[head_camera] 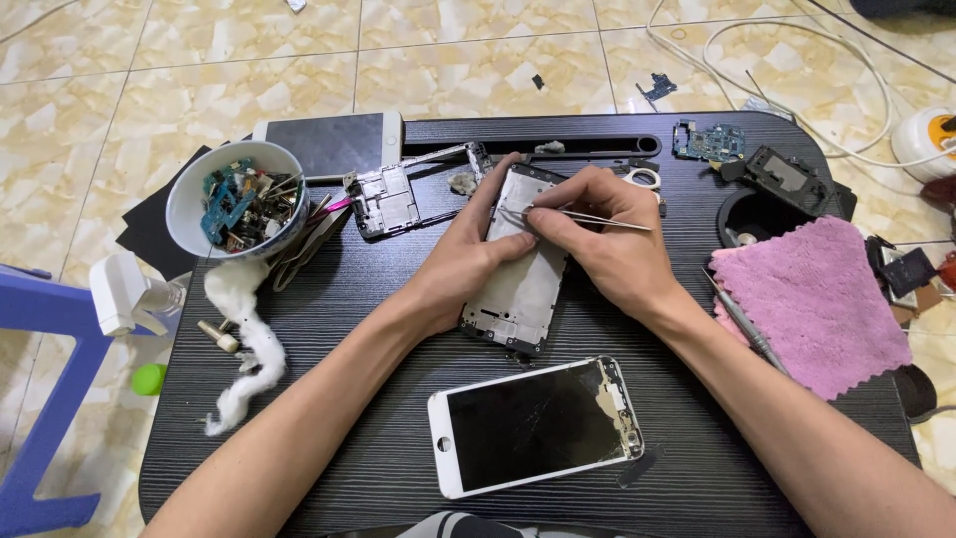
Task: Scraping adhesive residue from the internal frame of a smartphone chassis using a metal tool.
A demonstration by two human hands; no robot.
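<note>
My left hand [460, 259] grips the left edge of a bare metal phone frame [523, 289] lying in the middle of the small black table [339, 399]. My right hand [607, 234] pinches thin metal tweezers [588, 219], their tips touching the upper part of the frame. A white phone front with a cracked, partly peeled black screen [535, 425] lies face up just in front of the frame.
A white bowl of small circuit parts [237, 199] sits at the back left, cotton wool [249, 344] below it. Another phone [331, 142] and a metal chassis [386, 201] lie behind. A pink cloth [812, 299] and a screwdriver [745, 324] are at right. White cables run across the tiled floor.
</note>
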